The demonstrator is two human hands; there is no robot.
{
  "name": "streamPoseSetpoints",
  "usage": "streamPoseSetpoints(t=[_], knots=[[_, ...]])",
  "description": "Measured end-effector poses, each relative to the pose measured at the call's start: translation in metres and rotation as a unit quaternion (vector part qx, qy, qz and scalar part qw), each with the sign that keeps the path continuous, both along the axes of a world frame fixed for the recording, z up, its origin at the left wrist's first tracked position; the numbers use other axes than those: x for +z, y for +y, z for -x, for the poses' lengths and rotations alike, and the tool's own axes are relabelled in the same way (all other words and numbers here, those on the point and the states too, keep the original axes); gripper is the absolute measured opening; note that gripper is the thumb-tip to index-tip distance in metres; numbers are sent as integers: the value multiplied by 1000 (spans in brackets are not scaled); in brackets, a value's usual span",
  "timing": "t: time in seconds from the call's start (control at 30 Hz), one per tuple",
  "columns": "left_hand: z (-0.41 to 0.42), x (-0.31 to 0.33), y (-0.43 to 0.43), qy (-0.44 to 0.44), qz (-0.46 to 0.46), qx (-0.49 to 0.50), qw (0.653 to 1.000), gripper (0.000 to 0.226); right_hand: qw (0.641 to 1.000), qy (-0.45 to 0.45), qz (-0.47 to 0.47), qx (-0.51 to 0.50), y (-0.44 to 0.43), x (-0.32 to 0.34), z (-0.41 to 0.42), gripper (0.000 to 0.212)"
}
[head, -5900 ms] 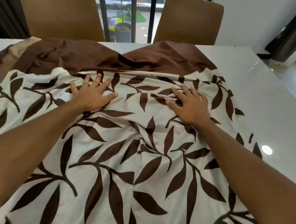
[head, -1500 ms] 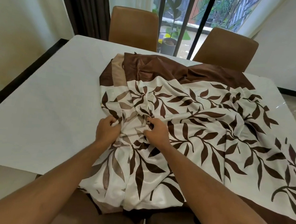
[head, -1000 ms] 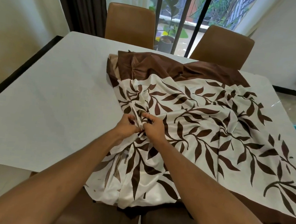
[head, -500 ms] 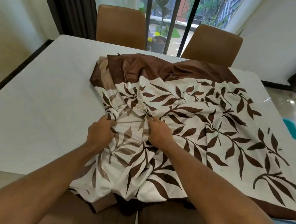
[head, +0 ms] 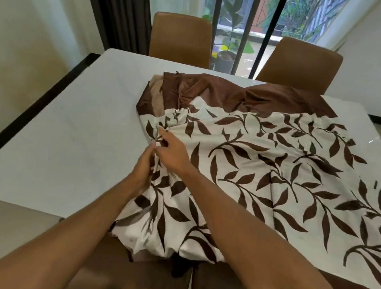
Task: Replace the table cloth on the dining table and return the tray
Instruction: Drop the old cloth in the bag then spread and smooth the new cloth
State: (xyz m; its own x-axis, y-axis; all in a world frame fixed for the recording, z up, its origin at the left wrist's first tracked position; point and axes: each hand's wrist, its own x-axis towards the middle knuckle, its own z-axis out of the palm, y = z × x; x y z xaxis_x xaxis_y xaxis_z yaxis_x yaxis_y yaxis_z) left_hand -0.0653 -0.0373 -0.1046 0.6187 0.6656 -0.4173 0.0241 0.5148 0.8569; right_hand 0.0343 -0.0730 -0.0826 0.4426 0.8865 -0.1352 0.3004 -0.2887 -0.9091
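A cream table cloth (head: 263, 175) with brown leaf print and a brown border lies part-folded over the right half of the white dining table (head: 72, 136), its near end hanging over the front edge. My left hand (head: 143, 170) grips the cloth's left folded edge. My right hand (head: 172, 153) lies just beside it on top of the cloth, thumb and fingers pinching the same edge a little farther up. No tray is in view.
Two brown chairs (head: 181, 38) (head: 299, 64) stand at the table's far side before a glass door. Two more brown chair backs (head: 138, 277) sit right below me at the near edge. A wall runs along the left.
Both hands have shifted from the bunched middle of the cloth to its left edge, and the cloth now lies flatter. My view has swung a little to the left.
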Motion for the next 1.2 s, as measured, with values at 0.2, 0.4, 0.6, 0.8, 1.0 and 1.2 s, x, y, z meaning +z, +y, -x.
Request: streamPoseSetpoints(t=[0.2, 0.4, 0.6, 0.8, 1.0, 1.2], knots=[[21, -8, -1, 232, -310, -10, 922, 37, 982, 185, 18, -35, 20, -7, -11, 60], [22, -2, -21, 334, -573, 71, 745, 33, 993, -98, 10, 64, 18, -2, -36, 52], [0, 47, -49, 122, -327, -24, 937, 31, 890, -397, 166, 149, -1, 13, -69, 25], [12, 75, -60, 122, -192, -66, 972, 23, 821, -456, 323, 119, -15, 18, -82, 29], [72, 76, -41, 202, -2, -255, 946, 30, 944, -294, 29, -148, 0, 24, -89, 36], [115, 58, -29, 172, -20, -166, 971, 28, 952, -84, -57, -289, 34, 50, -69, 43]])
